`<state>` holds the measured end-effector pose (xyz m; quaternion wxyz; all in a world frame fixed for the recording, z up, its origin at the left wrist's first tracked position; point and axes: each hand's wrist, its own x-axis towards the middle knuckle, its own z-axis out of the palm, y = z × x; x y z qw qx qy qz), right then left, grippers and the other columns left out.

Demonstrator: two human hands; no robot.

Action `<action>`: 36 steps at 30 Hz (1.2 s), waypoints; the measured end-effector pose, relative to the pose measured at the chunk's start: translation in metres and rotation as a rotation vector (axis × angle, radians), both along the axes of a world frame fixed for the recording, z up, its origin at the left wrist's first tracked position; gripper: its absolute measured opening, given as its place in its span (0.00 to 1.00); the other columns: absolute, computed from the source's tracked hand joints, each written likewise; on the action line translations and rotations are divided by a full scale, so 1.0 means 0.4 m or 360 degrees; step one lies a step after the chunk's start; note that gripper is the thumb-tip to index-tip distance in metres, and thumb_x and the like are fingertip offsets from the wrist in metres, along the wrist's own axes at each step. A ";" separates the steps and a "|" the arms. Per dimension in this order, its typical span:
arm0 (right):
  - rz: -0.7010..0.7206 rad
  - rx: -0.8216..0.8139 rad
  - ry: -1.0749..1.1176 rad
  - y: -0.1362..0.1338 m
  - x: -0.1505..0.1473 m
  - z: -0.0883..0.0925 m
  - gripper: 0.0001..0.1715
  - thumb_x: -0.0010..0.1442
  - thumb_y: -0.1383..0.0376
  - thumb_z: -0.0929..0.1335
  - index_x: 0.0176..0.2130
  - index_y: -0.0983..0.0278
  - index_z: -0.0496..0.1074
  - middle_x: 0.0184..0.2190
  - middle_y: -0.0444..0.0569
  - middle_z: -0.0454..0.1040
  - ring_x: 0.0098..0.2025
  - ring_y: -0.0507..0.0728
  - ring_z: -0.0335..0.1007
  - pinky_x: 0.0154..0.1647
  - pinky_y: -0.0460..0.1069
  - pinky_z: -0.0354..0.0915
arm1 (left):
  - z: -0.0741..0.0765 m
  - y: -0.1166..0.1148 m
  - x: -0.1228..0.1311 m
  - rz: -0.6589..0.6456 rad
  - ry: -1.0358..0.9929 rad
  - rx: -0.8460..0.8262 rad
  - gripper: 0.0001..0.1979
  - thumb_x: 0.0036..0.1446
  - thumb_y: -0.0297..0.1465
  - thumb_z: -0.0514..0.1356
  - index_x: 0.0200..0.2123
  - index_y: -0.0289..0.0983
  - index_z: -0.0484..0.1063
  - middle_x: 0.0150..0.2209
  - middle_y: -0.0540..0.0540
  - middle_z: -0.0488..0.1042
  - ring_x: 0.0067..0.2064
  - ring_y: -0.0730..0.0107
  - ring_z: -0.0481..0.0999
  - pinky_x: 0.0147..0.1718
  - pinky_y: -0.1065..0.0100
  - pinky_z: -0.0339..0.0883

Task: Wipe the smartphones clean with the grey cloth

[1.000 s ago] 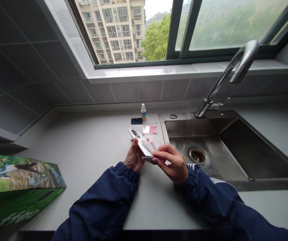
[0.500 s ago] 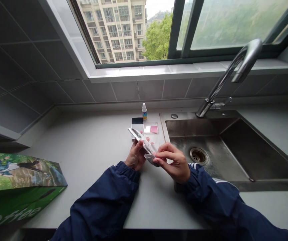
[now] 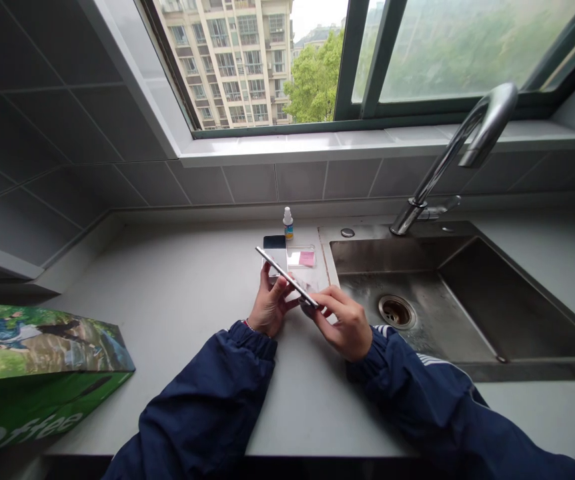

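At a pale grey countertop (image 3: 167, 300) below a window (image 3: 467, 53): dark grey wall tiles (image 3: 67, 133) behind and to the left, stainless steel sink (image 3: 512, 300) with drain (image 3: 396, 311) to the right, chrome gooseneck faucet (image 3: 447, 153) rising behind it. Green paper bag (image 3: 32, 393) printed "coffee" at lower left, cut off by the frame edge. Small dropper bottle (image 3: 288, 225) upright near the wall. Just in front, a dark-topped rectangular slab (image 3: 274, 242) — identity unclear, lower part hidden behind the phone — beside a clear plastic tray (image 3: 290, 257) holding a pink slip (image 3: 306, 258).

Smartphone (image 3: 287, 277) tilted nearly edge-on above the counter between both hands, upper end over the slab; neither face readable. Left hand (image 3: 270, 307) grasping, fingers curled up around the long edge. Right hand (image 3: 342, 323) grasping the lower end between thumb and fingers — small grey material there, too obscured to name. Navy sleeves (image 3: 207, 407) on both forearms, reaching in from the bottom edge.
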<state>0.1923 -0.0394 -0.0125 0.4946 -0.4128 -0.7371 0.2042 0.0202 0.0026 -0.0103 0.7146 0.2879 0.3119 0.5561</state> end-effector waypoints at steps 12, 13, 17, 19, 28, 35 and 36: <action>0.0289 -0.1511 0.0991 0.032 -0.011 -0.018 0.30 0.46 0.45 0.77 0.35 0.67 0.75 0.30 0.47 0.75 0.29 0.52 0.74 0.34 0.50 0.75 | 0.019 -0.001 0.011 -0.0182 -0.0350 -0.0021 0.38 0.63 0.57 0.45 0.62 0.35 0.65 0.58 0.31 0.71 0.55 0.44 0.74 0.56 0.45 0.65; 0.0325 -0.1573 0.0982 0.029 -0.015 -0.020 0.30 0.46 0.44 0.77 0.34 0.67 0.75 0.29 0.47 0.75 0.28 0.52 0.74 0.33 0.49 0.74 | 0.020 -0.003 0.012 -0.0199 -0.0362 -0.0031 0.39 0.62 0.58 0.44 0.62 0.35 0.65 0.59 0.31 0.71 0.54 0.42 0.75 0.55 0.42 0.64; 0.0502 -0.1851 0.0830 0.030 -0.008 -0.022 0.30 0.45 0.45 0.78 0.30 0.68 0.74 0.22 0.46 0.74 0.20 0.49 0.70 0.26 0.46 0.71 | 0.019 -0.004 0.008 -0.0209 -0.0302 -0.0139 0.41 0.62 0.59 0.42 0.54 0.30 0.71 0.54 0.29 0.74 0.47 0.41 0.79 0.48 0.41 0.69; 0.0611 -0.1953 0.0721 0.038 0.010 -0.012 0.29 0.43 0.47 0.80 0.27 0.69 0.73 0.19 0.46 0.73 0.18 0.50 0.69 0.22 0.45 0.69 | 0.015 0.000 0.003 -0.0225 -0.0257 -0.0195 0.44 0.61 0.60 0.41 0.49 0.26 0.74 0.46 0.28 0.78 0.42 0.42 0.80 0.44 0.43 0.71; 0.0199 -0.1268 0.1052 0.087 0.088 0.044 0.23 0.50 0.50 0.77 0.29 0.65 0.69 0.23 0.41 0.71 0.24 0.50 0.70 0.26 0.47 0.71 | -0.011 0.010 -0.017 -0.0486 -0.0305 -0.0208 0.50 0.57 0.64 0.36 0.44 0.26 0.77 0.35 0.31 0.79 0.35 0.48 0.80 0.40 0.50 0.72; -0.0228 -0.0815 0.0815 0.094 0.071 -0.011 0.21 0.55 0.48 0.73 0.34 0.64 0.75 0.30 0.48 0.77 0.34 0.58 0.76 0.36 0.53 0.75 | -0.005 -0.006 -0.003 -0.0954 -0.0169 -0.0313 0.55 0.57 0.63 0.29 0.48 0.22 0.75 0.34 0.26 0.78 0.34 0.46 0.79 0.37 0.50 0.72; -0.0227 -0.0785 0.0778 0.088 0.065 -0.014 0.20 0.56 0.49 0.72 0.35 0.64 0.76 0.32 0.49 0.78 0.36 0.59 0.77 0.40 0.55 0.75 | -0.004 -0.008 -0.001 -0.1000 -0.0183 -0.0310 0.54 0.58 0.62 0.29 0.48 0.23 0.75 0.35 0.27 0.79 0.34 0.47 0.79 0.36 0.50 0.72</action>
